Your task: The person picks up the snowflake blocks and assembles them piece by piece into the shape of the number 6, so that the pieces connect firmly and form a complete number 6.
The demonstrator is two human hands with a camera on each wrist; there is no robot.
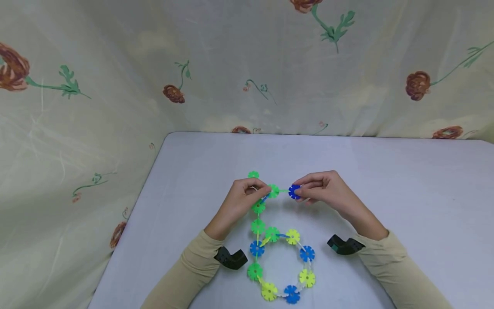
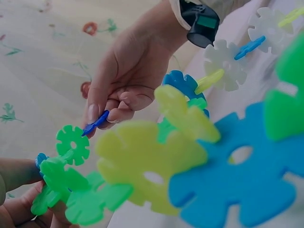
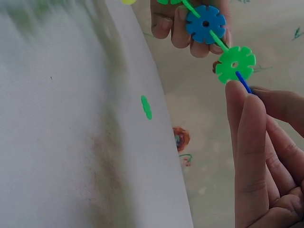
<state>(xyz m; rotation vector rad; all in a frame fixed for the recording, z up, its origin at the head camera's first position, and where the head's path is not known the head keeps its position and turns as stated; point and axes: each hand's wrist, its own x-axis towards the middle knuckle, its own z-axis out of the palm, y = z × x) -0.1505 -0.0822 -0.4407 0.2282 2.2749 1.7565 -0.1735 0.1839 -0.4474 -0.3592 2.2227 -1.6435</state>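
My right hand (image 1: 326, 186) pinches a dark blue snowflake disc (image 1: 294, 192) between thumb and fingers. In the right wrist view this disc (image 3: 243, 82) shows edge-on against the rim of a green snowflake disc (image 3: 236, 64); how deep they are joined I cannot tell. Opposite, my left hand (image 1: 247, 197) grips the end of the chain near another green disc (image 1: 273, 191). From there the chain of slotted plastic discs runs down to a ring of green, yellow, blue and clear discs, including a yellow disc (image 1: 293, 236). The left fingers partly hide the pieces they hold.
A separate-looking green disc (image 1: 253, 174) lies just beyond the left hand. The ring's lower part, with a blue disc (image 1: 292, 294), lies between the forearms on the white tabletop (image 1: 424, 193). A flowered curtain (image 1: 231, 64) hangs behind and left of the table.
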